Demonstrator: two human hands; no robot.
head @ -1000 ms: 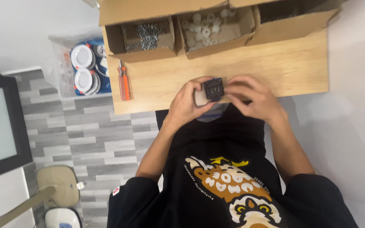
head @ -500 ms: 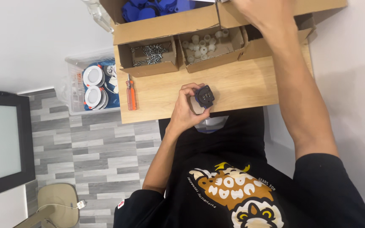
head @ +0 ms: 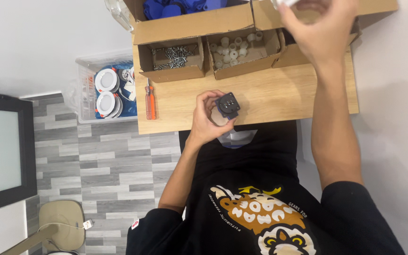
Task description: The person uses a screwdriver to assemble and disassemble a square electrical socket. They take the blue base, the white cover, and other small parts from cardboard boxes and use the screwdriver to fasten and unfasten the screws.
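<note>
The person's left hand point(head: 208, 118) grasps a small black square plastic part point(head: 227, 104) with a blue rim, fingers curled round its left side and thumb beneath, holding it just above the near edge of the light wooden tabletop point(head: 270, 97). The part's dark face with small holes is turned up toward the camera.

The right hand point(head: 318, 29) is stretched far forward over the open brown cardboard boxes at the back of the table, its fingers bent around something small and pale at the very top edge of the view; what this item is cannot be told, since it is cut off by the frame.

Below that hand sits a cardboard compartment of small white plastic cylinders point(head: 232, 49), and to its left a cardboard compartment of loose metal screws point(head: 175, 54). Behind these, a larger box holds blue plastic pieces point(head: 175, 8). An orange-handled screwdriver point(head: 150, 99) lies near the left edge of the table, well apart from the left hand. On the grey tiled floor beside the table stands a clear plastic crate point(head: 87, 89) with round white fittings inside.
</note>
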